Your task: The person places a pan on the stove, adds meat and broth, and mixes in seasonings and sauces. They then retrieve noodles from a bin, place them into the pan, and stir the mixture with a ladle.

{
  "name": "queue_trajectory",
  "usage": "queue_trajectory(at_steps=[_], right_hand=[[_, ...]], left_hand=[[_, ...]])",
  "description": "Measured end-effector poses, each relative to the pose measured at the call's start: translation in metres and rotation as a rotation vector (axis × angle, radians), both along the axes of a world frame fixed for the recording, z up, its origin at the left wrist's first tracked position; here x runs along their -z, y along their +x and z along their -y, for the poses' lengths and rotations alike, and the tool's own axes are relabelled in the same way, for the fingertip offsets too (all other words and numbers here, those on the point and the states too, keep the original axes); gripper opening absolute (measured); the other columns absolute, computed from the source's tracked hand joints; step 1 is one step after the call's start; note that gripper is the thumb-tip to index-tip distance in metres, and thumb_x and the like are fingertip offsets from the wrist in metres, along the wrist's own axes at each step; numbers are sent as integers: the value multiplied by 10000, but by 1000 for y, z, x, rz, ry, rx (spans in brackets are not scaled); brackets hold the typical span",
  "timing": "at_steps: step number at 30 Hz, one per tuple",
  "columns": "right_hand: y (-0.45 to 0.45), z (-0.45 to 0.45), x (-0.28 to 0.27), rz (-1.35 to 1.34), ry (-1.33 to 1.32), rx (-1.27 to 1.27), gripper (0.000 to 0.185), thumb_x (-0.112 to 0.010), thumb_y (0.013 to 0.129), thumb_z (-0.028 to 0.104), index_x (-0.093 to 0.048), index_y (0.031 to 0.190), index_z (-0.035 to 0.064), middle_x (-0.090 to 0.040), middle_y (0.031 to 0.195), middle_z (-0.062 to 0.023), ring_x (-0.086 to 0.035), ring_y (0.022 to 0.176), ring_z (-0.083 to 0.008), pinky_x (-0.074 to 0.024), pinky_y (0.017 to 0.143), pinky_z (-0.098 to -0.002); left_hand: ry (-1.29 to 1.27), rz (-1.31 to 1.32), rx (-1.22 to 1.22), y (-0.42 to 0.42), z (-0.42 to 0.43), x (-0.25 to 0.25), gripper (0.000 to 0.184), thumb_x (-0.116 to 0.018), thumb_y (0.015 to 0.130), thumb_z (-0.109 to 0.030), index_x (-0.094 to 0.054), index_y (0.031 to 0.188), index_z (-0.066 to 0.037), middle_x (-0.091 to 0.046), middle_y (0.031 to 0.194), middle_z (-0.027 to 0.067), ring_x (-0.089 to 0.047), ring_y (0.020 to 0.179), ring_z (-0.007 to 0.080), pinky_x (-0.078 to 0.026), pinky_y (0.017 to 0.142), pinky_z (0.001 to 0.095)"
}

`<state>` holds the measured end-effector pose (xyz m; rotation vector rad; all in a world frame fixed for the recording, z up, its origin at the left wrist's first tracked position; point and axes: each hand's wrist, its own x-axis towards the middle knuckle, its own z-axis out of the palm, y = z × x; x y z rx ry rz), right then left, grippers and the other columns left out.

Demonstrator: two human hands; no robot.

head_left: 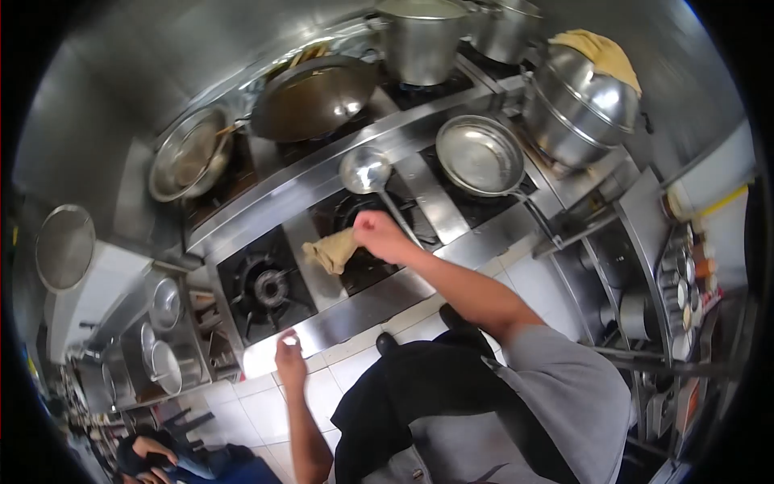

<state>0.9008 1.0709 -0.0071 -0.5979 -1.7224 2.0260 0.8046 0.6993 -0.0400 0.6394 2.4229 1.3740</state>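
Right hand gripped a tan cloth over the stove

The right hand reached out across the stove's front row, its fingers closed on one end of the cloth. The cloth hung bunched to the left of that hand, over the steel strip between the left burner and the middle one; whether it touched the metal could not be told. The left hand was lower, near the stove's front edge and well apart from the cloth. Its fingers were bent, but they were too small in view to tell whether the grip was open or closed.

A ladle lay beyond the right hand, its bowl toward the back and its handle slanting down toward the right forearm. Farther right, a pan sat on the right burner, its handle pointing toward the front edge.

Along the back stood a wide bowl at the left, a dark wok beside it, then a tall pot. A steamer stood at the right, with a yellow cloth draped over its domed top. At far left was a round strainer. Another person showed at the bottom left corner.
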Motion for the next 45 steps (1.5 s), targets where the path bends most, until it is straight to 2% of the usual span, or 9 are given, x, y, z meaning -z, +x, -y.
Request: queue_trajectory(at_steps=[4,10,14,19,26,34,38,42,45], right_hand=[[90,-130,-66,-313,-243,142,85,-557,933,24,-595,894,89,-659,855,-25,-664,800,-147,-559,736,-326],[182,-252,-120,-142,279,452,75,-609,896,106,-579,831,86,-581,764,45,-516,658,-38,-420,602,-239],[183,-356,-10,355,830,382,201,-636,890,203,-637,954,12,-705,960,-188,-683,888,-313,-532,807,-379],[176,-417,90,781,694,342,431,-680,822,286,-667,1157,15,-687,1109,-273,-655,1098,-396,-508,943,-439],[110,-354,127,754,829,-90,429,-658,789,250,-703,1135,1,-701,1113,-251,-675,1065,-396,-526,932,-434],[116,-194,-63,188,621,-159,383,-734,785,246,-641,1062,-1,-680,903,-148,-662,789,-269,-526,721,-396],[133,-89,-65,-43,342,-395,529,-732,861,363,-585,1212,-5,-681,1068,-187,-678,872,-362,-542,790,-413],[197,-75,29,758,851,-335,550,-683,892,333,-584,1314,-5,-682,1180,-225,-678,1027,-399,-538,910,-455],[261,-124,17,867,790,320,441,-706,809,234,-644,1197,33,-697,1015,-239,-677,984,-417,-538,890,-494]], left_hand=[[-19,345,15,106,-11,75,210,-638,967,-131,-673,1123,5,-692,874,72,-598,648,101,-484,583,248],[-60,369,16,140,-72,82,223,-637,964,-117,-666,1141,15,-702,904,78,-603,662,109,-494,613,250],[-51,259,-85,146,-106,50,240,-633,970,-131,-664,1155,18,-690,894,74,-596,686,109,-494,631,255],[-180,202,-166,197,-76,39,211,-630,945,-133,-683,1100,1,-697,890,74,-592,657,113,-495,606,267],[-327,224,-199,263,-15,68,201,-638,914,-144,-710,1015,15,-712,831,84,-623,672,122,-500,582,267],[-65,372,-131,202,-106,19,268,-596,1014,-223,-653,1150,0,-703,969,93,-627,731,131,-536,668,246],[889,1051,-193,164,-201,-73,444,-560,1031,-346,-545,1338,-25,-629,1245,136,-643,1064,242,-564,875,391],[890,1138,-107,86,-179,-9,397,-562,1019,-294,-558,1310,-24,-648,1206,142,-656,1065,293,-556,921,435],[487,572,-172,40,-148,33,302,-595,987,-225,-612,1205,-16,-662,1163,145,-672,1017,286,-541,921,397]])
